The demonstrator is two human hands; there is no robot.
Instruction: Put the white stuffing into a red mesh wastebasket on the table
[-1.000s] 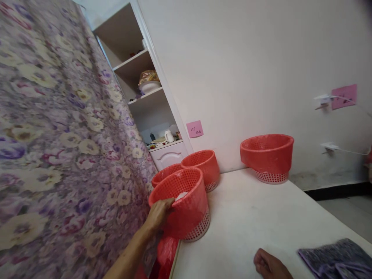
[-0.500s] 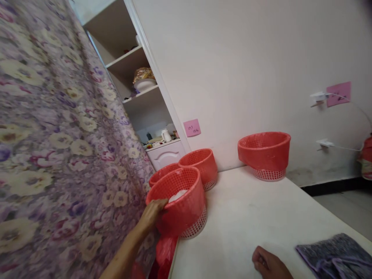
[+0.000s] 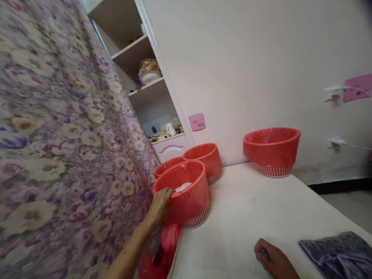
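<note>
My left hand (image 3: 160,202) grips the near rim of a red plastic basket (image 3: 188,197) lined with a red bag, standing at the left edge of the white table (image 3: 250,217). Something white lies inside the basket. My right hand (image 3: 271,259) rests on the table near the front edge as a loose fist, with nothing in it. Two more red baskets (image 3: 205,157) stand right behind the gripped one. A larger red basket (image 3: 271,149) stands at the back of the table against the wall.
A purple floral cloth (image 3: 64,139) hangs along the whole left side. A grey-purple cloth (image 3: 340,252) lies at the table's front right. A red plastic bag (image 3: 162,252) hangs below the table's left edge. White shelves (image 3: 148,85) with a bowl stand behind.
The view has shifted slightly. My left hand stays on the basket's rim and my right hand stays on the table.
</note>
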